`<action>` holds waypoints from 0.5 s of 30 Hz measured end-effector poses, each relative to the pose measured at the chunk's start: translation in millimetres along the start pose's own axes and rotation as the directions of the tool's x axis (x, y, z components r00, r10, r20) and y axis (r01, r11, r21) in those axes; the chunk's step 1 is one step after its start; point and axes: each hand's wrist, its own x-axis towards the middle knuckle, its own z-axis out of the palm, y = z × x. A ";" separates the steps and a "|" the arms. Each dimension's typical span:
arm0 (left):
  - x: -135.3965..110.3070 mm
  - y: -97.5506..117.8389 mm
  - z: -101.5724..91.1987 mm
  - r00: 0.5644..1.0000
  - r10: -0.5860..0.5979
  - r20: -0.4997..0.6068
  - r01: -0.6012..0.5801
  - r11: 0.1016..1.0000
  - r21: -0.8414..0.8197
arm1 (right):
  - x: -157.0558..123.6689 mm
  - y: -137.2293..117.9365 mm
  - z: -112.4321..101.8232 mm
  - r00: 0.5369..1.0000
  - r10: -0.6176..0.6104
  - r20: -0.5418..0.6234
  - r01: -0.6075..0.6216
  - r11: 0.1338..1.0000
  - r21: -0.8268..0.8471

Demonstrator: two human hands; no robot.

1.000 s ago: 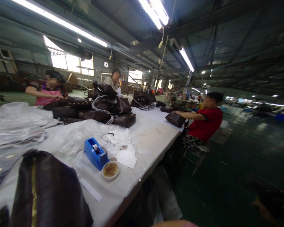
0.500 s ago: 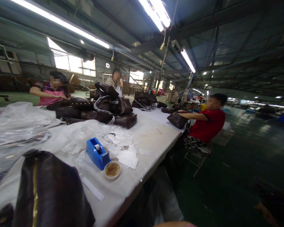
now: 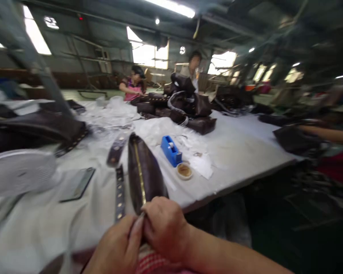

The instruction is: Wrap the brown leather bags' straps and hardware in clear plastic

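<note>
Clamped near end of dark brown bag in left hand and right hand, with thumbs close together. Had bag on pale-covered table, with gold zip facing up, just left of blue tape dispenser. Appeared busy at zip's near end; could not tell whether pinching zip pull or leather. For next move, seemed to need steady hold on bag's end and hands in line with zip.

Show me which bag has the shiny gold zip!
The bag beside the blue tape dispenser, with left hand and right hand at its near end. Its gold zip runs lengthwise; the other bags show none.
</note>
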 end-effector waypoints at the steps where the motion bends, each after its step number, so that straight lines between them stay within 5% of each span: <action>1: -6.4 2.3 -2.3 0.994 -0.073 0.080 0.073 0.997 0.001 | -1.9 0.7 -2.7 0.998 0.061 -0.004 -0.061 0.995 0.081; 4: -9.2 13.1 -4.7 0.973 -0.203 0.111 0.202 0.979 0.014 | -6.3 5.6 -8.1 0.976 0.201 0.088 -0.217 0.943 0.254; 8: -9.3 21.9 -3.7 0.973 -0.219 0.069 0.215 0.975 0.064 | -12.6 2.8 -11.8 0.932 0.339 0.128 -0.361 0.898 0.250; 11: -16.2 19.4 1.7 0.992 -0.123 -0.009 0.122 0.978 0.169 | -14.2 -0.6 -10.3 0.902 0.403 0.154 -0.429 0.870 0.242; 15: -21.9 11.3 7.5 0.971 0.166 -0.173 -0.096 0.930 0.355 | -13.1 0.0 -7.5 0.888 0.419 0.189 -0.457 0.852 0.257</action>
